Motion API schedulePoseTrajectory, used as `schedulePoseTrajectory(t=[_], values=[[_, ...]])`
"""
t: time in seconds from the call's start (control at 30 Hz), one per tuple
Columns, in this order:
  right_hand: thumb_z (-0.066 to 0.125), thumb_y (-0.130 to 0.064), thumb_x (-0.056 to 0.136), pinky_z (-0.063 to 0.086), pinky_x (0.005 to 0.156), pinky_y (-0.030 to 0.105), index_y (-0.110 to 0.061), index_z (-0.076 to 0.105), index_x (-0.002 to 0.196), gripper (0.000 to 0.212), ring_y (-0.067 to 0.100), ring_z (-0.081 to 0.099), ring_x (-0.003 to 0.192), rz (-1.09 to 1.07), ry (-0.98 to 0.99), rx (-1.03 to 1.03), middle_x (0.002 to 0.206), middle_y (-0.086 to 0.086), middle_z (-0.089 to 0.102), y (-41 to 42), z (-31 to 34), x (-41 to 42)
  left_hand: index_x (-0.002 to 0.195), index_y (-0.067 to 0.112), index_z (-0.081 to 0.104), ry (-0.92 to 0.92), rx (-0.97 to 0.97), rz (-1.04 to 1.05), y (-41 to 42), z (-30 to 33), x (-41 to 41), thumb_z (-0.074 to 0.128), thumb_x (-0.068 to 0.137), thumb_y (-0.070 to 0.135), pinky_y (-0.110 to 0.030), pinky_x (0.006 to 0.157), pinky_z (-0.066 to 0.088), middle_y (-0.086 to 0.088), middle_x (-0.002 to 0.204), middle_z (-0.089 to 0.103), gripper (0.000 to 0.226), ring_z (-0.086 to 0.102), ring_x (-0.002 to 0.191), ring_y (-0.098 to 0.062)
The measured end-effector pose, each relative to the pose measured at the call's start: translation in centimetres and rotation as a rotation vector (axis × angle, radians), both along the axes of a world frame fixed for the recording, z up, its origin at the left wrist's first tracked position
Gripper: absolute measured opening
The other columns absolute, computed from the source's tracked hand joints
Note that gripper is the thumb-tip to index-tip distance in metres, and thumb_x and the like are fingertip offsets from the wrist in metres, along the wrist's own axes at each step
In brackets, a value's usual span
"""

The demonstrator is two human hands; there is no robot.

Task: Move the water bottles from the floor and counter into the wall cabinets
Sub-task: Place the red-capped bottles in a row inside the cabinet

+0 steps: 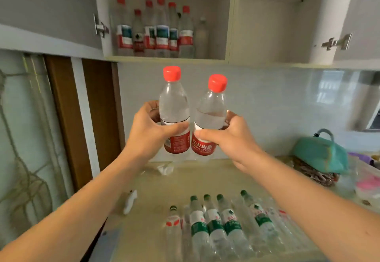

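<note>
My left hand [151, 132] grips a red-capped, red-labelled water bottle [174, 105] upright, above the counter and below the cabinets. My right hand [228, 138] grips a second such bottle [210, 109] right beside it, the two nearly touching. The left wall cabinet [164, 58] stands open with several red-capped bottles [156, 31] in a row on its shelf. The right cabinet compartment [267, 62] is open and holds nothing visible. Several green-capped bottles [216, 220] stand on the counter near me.
The counter [205, 181] also carries a teal bag [320, 154] at the right, a crumpled white scrap [164, 169] by the wall and a small white object [130, 201] at the left. Open cabinet doors with hinges [337, 42] flank both sides. A brown door frame [65, 117] is at the left.
</note>
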State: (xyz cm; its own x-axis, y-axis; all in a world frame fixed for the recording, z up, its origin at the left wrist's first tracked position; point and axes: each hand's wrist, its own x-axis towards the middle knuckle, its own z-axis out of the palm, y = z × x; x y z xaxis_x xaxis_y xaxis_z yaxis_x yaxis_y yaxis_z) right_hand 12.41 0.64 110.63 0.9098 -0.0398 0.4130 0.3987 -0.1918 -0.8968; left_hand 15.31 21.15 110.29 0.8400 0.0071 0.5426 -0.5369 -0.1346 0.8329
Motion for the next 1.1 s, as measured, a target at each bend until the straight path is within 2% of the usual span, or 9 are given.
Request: schedulePoseTrajectory(t=[0.17,0.27,0.33,0.47,0.57,0.77,0.83,0.97,1.1], values=[[0.091,-0.022,0.062,0.058,0.078,0.028,-0.023,0.068,0.108,0.051,0.005,0.074,0.087,-0.025,-0.122,-0.001,0.095,-0.008,0.078,0.6,8.2,2.7,0.12,0.029,0.054,-0.081,-0.015,0.075,-0.1,8.5,3.0,0.093,0.065,0.033,-0.016,0.068,0.048,0.018,0.103,0.069,0.067,0.068,0.088,0.001],[0.092,-0.022,0.062,0.057,0.075,0.026,-0.026,0.068,0.105,0.049,0.002,0.074,0.084,-0.028,-0.184,-0.007,0.091,-0.014,0.077,0.3,11.6,5.0,0.113,0.038,0.052,-0.107,-0.049,0.103,-0.6,11.9,5.4,0.092,0.064,0.036,-0.017,0.064,0.044,0.025,0.096,0.066,0.063,0.065,0.081,0.009],[0.093,-0.021,0.063,0.056,0.074,0.026,-0.027,0.067,0.103,0.047,0.001,0.073,0.083,-0.04,-0.224,-0.004,0.088,-0.017,0.077,-0.1,13.5,7.0,0.112,0.037,0.053,-0.107,-0.062,0.101,-0.9,13.6,7.1,0.093,0.063,0.036,-0.019,0.064,0.044,0.022,0.098,0.067,0.063,0.064,0.083,0.007],[0.096,-0.026,0.059,0.059,0.086,0.04,-0.027,0.068,0.106,0.055,0.012,0.073,0.091,-0.082,-0.26,0.008,0.093,-0.01,0.077,-1.7,16.4,11.8,0.098,0.041,0.052,-0.132,-0.036,0.114,-1.5,16.4,11.3,0.094,0.059,0.038,-0.019,0.061,0.044,0.022,0.093,0.067,0.057,0.064,0.08,0.006],[0.095,-0.019,0.062,0.059,0.089,0.047,-0.025,0.068,0.108,0.053,0.019,0.073,0.094,-0.076,-0.278,0.039,0.099,-0.006,0.076,-3.3,18.6,15.8,0.107,0.038,0.05,-0.191,-0.046,0.163,-2.2,18.5,14.7,0.094,0.059,0.041,-0.02,0.06,0.044,0.023,0.094,0.063,0.065,0.062,0.083,0.004],[0.09,-0.013,0.069,0.06,0.082,0.046,-0.027,0.068,0.101,0.041,0.022,0.074,0.092,-0.03,-0.279,0.053,0.099,-0.002,0.077,-6.1,23.2,23.3,0.122,0.033,0.05,-0.238,-0.138,0.236,-4.2,23.5,21.6,0.092,0.063,0.041,-0.029,0.069,0.048,0.016,0.104,0.061,0.074,0.064,0.093,-0.01],[0.089,-0.012,0.07,0.061,0.078,0.042,-0.025,0.067,0.1,0.04,0.022,0.074,0.09,-0.03,-0.263,0.06,0.097,-0.001,0.076,-6.5,24.3,25.3,0.12,0.032,0.05,-0.237,-0.147,0.243,-4.6,24.6,23.8,0.092,0.064,0.039,-0.028,0.066,0.046,0.015,0.102,0.062,0.071,0.063,0.092,-0.01],[0.091,-0.014,0.068,0.056,0.054,0.032,-0.024,0.064,0.091,0.037,0.017,0.073,0.074,-0.08,-0.206,0.026,0.086,-0.001,0.074,-6.5,25.6,28.6,0.116,0.031,0.05,-0.239,-0.119,0.262,-5.2,25.7,27.5,0.093,0.064,0.038,-0.027,0.061,0.044,0.015,0.099,0.06,0.068,0.06,0.086,-0.005],[0.09,-0.013,0.07,0.054,0.051,0.031,-0.023,0.062,0.095,0.039,0.018,0.07,0.072,-0.108,-0.158,0.009,0.089,0.001,0.072,-5.6,25.8,30.7,0.109,0.032,0.047,-0.224,-0.114,0.286,-5.5,25.5,30.6,0.094,0.063,0.035,-0.026,0.061,0.043,0.018,0.091,0.056,0.066,0.056,0.08,-0.002]])
